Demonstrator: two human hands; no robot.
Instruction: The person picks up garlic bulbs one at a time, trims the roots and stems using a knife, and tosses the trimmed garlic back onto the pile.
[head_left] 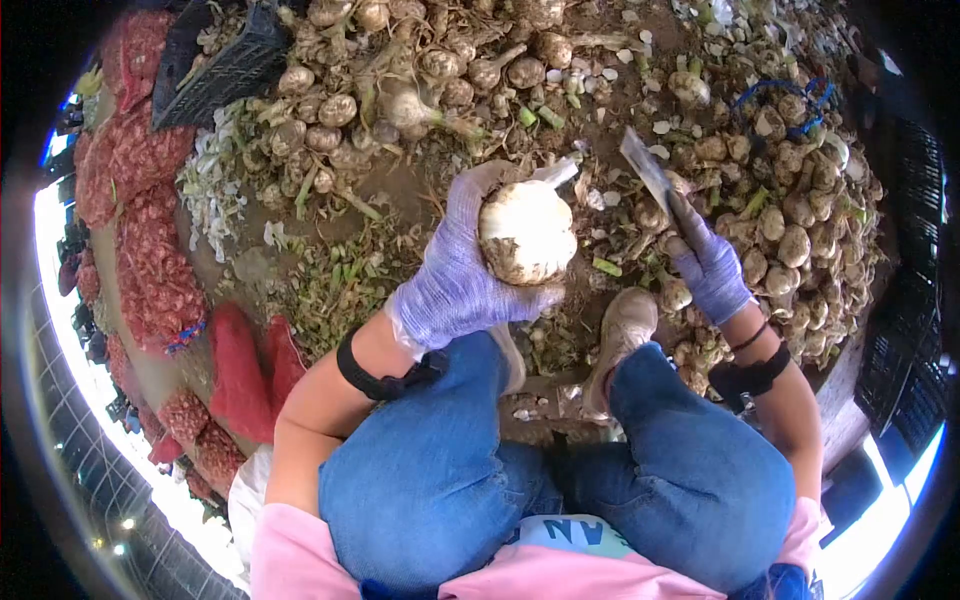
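The garlic bulb (530,235) has papery skin, smooth above and rough with soil below. The knife (647,168) has a flat metal blade with a dull sheen. The gloves (448,275) are matt, textured knit cloth. The jeans (420,450) are matt denim; the shirt (590,580) is smooth cloth. The crate (225,75) is plastic lattice. The sacks (155,260) are coarse mesh. The floor (385,180) is rough, matt earth.

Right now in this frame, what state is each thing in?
Garlic bulb: held, mostly white, brownish patch low down
Knife: held, blade out, apart from the bulb
Left hand: gloved, gripping the bulb
Right hand: gloved, closed on the handle
Red mesh sacks: filled
Black crate: tilted
Garlic heap on the right: loose
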